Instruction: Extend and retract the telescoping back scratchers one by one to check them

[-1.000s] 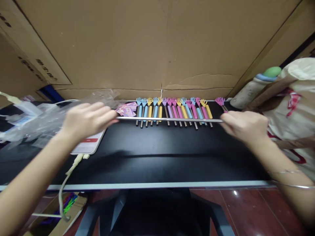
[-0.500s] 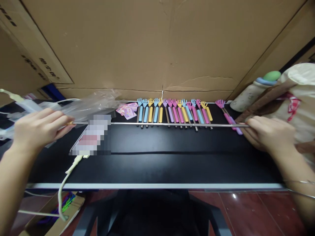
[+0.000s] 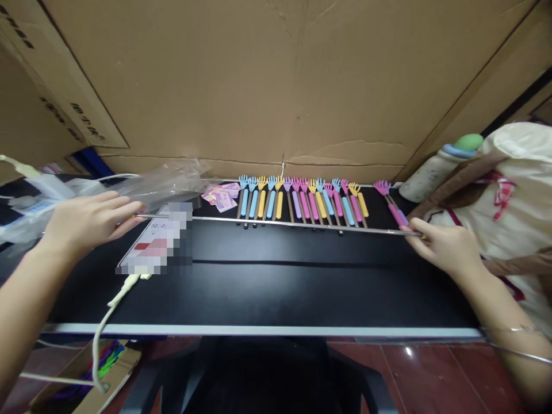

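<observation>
A thin metal telescopic rod stretches nearly level above the black desk. My left hand is closed around one end, thumb and fingers pinched together. The other end sits in my right hand, whose fingers are also closed. Behind the rod lies a row of small back scratchers with claw heads and blue, yellow, pink and purple handles, such as a yellow one. More pink and purple scratchers lie apart, close to my right hand, which partly covers them.
A phone with a cable lies by my left hand, near a clear plastic bag and pink cards. A bottle and a cream bag stand at right. Cardboard walls the back.
My right hand has moved left and slightly down, and my left hand a little to the right. The rod now slants down toward the right, and the stretch between my hands looks shorter.
</observation>
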`<state>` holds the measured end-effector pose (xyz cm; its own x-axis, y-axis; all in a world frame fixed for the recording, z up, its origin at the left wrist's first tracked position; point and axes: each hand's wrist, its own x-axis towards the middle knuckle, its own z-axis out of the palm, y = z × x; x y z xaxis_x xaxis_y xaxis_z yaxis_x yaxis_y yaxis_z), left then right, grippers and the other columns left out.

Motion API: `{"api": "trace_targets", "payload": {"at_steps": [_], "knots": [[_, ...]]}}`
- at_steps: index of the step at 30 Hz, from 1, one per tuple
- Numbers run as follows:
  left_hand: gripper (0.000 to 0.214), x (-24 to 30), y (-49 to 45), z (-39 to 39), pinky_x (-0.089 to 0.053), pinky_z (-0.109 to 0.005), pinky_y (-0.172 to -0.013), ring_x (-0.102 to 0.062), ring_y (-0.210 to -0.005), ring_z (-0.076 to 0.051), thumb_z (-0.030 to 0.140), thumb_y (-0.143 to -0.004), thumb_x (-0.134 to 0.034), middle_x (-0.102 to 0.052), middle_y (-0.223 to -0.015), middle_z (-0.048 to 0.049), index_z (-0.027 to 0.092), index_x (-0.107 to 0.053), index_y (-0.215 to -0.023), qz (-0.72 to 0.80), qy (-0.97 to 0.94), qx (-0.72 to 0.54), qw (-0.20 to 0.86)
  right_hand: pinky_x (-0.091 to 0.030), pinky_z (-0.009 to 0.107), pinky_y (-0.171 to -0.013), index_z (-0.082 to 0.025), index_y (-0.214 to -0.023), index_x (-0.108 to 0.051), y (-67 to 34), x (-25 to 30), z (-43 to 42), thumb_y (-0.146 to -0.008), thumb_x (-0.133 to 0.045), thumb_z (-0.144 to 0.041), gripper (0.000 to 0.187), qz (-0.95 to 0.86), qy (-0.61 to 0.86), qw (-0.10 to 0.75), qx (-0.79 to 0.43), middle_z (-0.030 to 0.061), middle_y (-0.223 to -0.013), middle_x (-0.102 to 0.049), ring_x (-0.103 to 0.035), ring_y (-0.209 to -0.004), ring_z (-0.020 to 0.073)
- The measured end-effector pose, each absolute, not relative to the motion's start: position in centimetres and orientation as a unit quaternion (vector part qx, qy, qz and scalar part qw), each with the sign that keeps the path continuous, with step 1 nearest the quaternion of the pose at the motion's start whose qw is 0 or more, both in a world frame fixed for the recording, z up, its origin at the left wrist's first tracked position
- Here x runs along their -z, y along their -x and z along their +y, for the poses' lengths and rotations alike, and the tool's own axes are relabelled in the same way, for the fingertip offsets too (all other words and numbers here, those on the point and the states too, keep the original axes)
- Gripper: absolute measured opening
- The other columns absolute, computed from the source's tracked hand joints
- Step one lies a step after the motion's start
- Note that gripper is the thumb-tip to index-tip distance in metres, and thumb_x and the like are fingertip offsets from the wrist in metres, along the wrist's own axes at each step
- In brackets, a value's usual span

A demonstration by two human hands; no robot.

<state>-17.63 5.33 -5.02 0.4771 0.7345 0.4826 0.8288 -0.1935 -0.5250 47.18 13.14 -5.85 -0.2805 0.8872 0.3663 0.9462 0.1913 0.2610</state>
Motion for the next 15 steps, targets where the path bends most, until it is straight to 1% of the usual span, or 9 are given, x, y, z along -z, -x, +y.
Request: {"api": "trace_targets", "payload": {"at_steps": [3,5,7,8,10,13,15], "knots": [[0.037,4.2,14.0,5.2,-0.029,-0.024,-0.056,-0.055,-0.074,-0.015,0.039,-0.099,-0.037,-0.066,-0.071,0.0020,0.024,-0.066,-0.082,-0.472,0.784,0.045,0.401,-0.024,0.025,-0.052,-0.021,-0.073,-0.060,-44.2,5.3,12.7,-0.086,-0.045,-0.043,0.029,-0.797,0.554,0.083,0.226,0.0068,-0.064,-0.068,-0.057,-0.055,0.0173],[0.035,3.9,9.6,4.7,-0.029,-0.025,-0.056,-0.056,-0.072,-0.015,0.037,-0.099,-0.038,-0.066,-0.071,0.0019,0.025,-0.065,-0.081,-0.451,0.798,0.045,0.396,-0.021,0.025,-0.051,-0.021,-0.075,-0.060,-40.6,5.2,11.7,-0.087,-0.045,-0.040,0.028,-0.821,0.515,0.097,0.226,0.0047,-0.065,-0.068,-0.058,-0.054,0.0166],[0.034,3.8,4.4,4.2,-0.029,-0.026,-0.055,-0.056,-0.068,-0.016,0.037,-0.098,-0.041,-0.063,-0.066,0.0011,0.023,-0.062,-0.075,-0.426,0.813,0.056,0.393,-0.020,0.024,-0.051,-0.021,-0.076,-0.059,-36.1,5.2,10.1,-0.088,-0.046,-0.036,0.023,-0.849,0.469,0.124,0.212,0.0021,-0.067,-0.069,-0.058,-0.053,0.0151],[0.034,3.8,1.9,3.9,-0.027,-0.027,-0.053,-0.056,-0.064,-0.016,0.036,-0.098,-0.042,-0.061,-0.062,0.0007,0.022,-0.059,-0.073,-0.407,0.824,0.076,0.385,-0.019,0.024,-0.051,-0.021,-0.077,-0.059,-33.9,5.3,9.2,-0.088,-0.046,-0.032,0.020,-0.861,0.449,0.126,0.201,0.0009,-0.068,-0.070,-0.058,-0.053,0.0142],[0.030,3.7,-2.1,3.4,-0.025,-0.028,-0.050,-0.056,-0.058,-0.016,0.033,-0.097,-0.043,-0.057,-0.058,0.0011,0.022,-0.057,-0.073,-0.387,0.850,0.084,0.349,-0.016,0.025,-0.050,-0.021,-0.081,-0.059,-30.0,5.4,7.6,-0.089,-0.047,-0.028,0.016,-0.884,0.421,0.094,0.178,-0.0002,-0.067,-0.068,-0.057,-0.051,0.0130],[0.025,3.3,-4.7,3.1,-0.021,-0.029,-0.047,-0.057,-0.054,-0.018,0.034,-0.096,-0.047,-0.057,-0.058,0.0009,0.021,-0.056,-0.076,-0.411,0.849,0.073,0.323,-0.013,0.026,-0.049,-0.020,-0.083,-0.059,-27.1,5.2,6.5,-0.093,-0.047,-0.029,0.018,-0.885,0.426,0.083,0.169,-0.0002,-0.063,-0.065,-0.053,-0.047,0.0120],[0.023,3.0,-4.8,3.4,-0.022,-0.029,-0.046,-0.058,-0.055,-0.018,0.034,-0.095,-0.047,-0.058,-0.061,0.0005,0.021,-0.056,-0.079,-0.420,0.845,0.076,0.322,-0.014,0.026,-0.049,-0.019,-0.084,-0.059,-27.0,4.8,6.4,-0.096,-0.044,-0.033,0.024,-0.887,0.411,0.113,0.176,0.0001,-0.064,-0.064,-0.051,-0.048,0.0116]]}}
